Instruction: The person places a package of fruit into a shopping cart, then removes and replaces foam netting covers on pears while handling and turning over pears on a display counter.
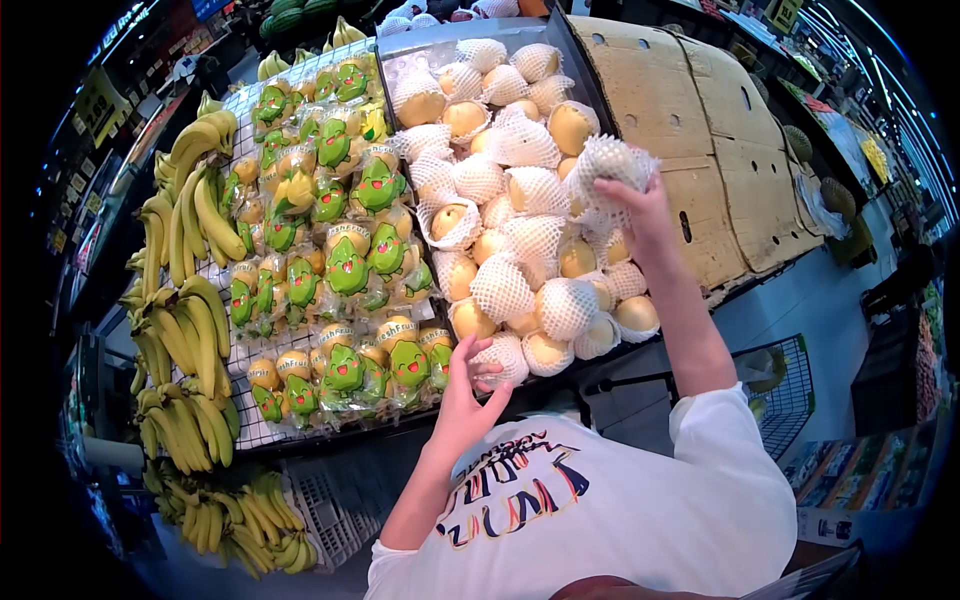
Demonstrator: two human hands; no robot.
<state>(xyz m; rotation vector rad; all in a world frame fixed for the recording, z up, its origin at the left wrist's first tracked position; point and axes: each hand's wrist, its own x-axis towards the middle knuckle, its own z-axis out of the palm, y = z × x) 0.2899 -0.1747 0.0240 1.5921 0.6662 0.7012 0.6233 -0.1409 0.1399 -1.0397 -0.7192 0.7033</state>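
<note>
Pale yellow pears (463, 120) in white foam nets fill the sloping display bin in the middle. My right hand (632, 200) is closed round a pear in a foam net (612, 165) at the bin's right side, lifted above the other fruit. Part of that pear is hidden by its net and my fingers. At the bin's front edge is my left hand (468, 390), fingers spread, holding nothing. Its fingertips are next to a netted pear (502, 357) in the front corner; whether they touch it I cannot tell.
Bagged fruit with green cartoon labels (347, 265) lies left of the pears. Bananas (180, 330) hang further left, with more bananas (235, 520) below. Cardboard sheets (690, 130) cover the stand to the right. A wire shopping cart (785, 390) stands at lower right.
</note>
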